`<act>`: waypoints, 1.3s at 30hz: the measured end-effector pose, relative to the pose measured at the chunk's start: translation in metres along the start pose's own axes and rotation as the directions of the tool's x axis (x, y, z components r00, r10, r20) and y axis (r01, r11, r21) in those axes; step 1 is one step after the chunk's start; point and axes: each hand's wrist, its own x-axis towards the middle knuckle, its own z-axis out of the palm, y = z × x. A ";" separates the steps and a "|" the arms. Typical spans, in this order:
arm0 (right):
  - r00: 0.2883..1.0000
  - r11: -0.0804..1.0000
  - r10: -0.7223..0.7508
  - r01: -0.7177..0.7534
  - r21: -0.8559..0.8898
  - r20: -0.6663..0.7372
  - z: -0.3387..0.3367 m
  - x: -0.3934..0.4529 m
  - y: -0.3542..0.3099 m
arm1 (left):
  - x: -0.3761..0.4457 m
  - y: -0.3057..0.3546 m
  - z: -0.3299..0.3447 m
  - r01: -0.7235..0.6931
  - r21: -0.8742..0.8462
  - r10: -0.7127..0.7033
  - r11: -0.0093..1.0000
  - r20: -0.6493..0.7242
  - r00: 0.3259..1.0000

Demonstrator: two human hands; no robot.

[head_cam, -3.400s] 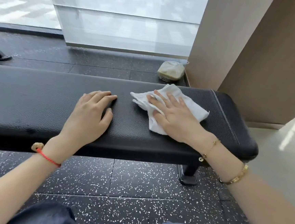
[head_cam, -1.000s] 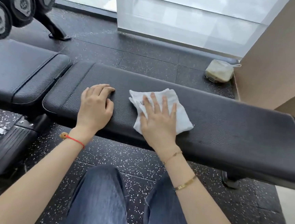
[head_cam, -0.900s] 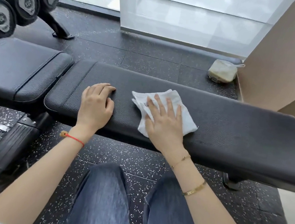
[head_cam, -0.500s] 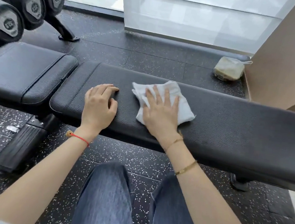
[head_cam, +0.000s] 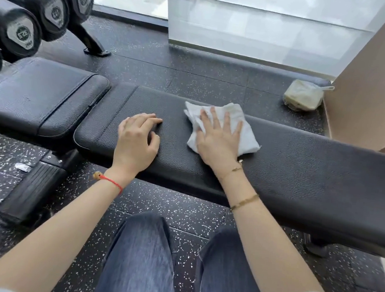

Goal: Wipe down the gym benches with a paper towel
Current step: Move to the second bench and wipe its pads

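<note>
Near the desk's (head_cam: 300, 174) far edge, the flat right hand (head_cam: 217, 141) presses the soft, light paper towel (head_cam: 246, 136); left hand (head_cam: 136, 141) rests loosely curled, holding nothing.

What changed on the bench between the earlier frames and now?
The right hand slid the paper towel along the bench pad from its right end toward the left end, then slightly away from the person. Nothing was picked up or released. The left hand stayed resting on the pad.
</note>
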 end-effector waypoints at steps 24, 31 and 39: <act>0.992 0.992 -0.126 0.127 -0.028 0.018 0.000 -0.021 0.025 | -0.001 0.002 -0.004 0.009 -0.013 -0.009 1.000 0.018 1.000; 0.999 0.999 -0.035 0.035 0.005 -0.024 0.003 -0.037 -0.010 | -0.001 0.003 -0.003 0.018 -0.006 -0.018 1.000 0.009 1.000; 0.998 0.998 0.031 -0.034 -0.059 -0.059 -0.001 -0.104 0.058 | -0.003 0.003 -0.004 -0.006 0.004 0.006 1.000 0.034 0.999</act>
